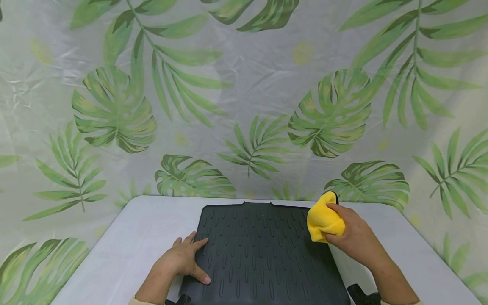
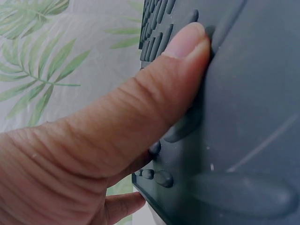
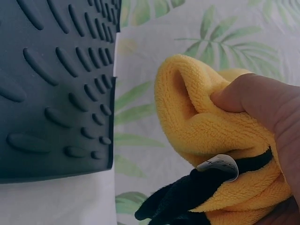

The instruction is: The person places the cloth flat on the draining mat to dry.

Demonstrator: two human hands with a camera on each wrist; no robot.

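Note:
A dark grey rubber mat (image 1: 255, 250) with raised oval ridges lies on the white table. My left hand (image 1: 183, 260) rests on its left edge with spread fingers; in the left wrist view the thumb (image 2: 154, 93) presses on the ridged surface. My right hand (image 1: 356, 237) grips a bunched yellow cloth (image 1: 324, 218) at the mat's upper right edge. Seen from the right wrist, the plush yellow cloth (image 3: 206, 117) is folded in the fingers, with black edging and a small white label (image 3: 219, 166) hanging below, to the right of the mat.
The white table (image 1: 126, 250) spreads out on both sides of the mat. Behind it hangs a pale sheet (image 1: 259, 93) printed with green leaves. Black straps (image 1: 362, 294) show at both wrists.

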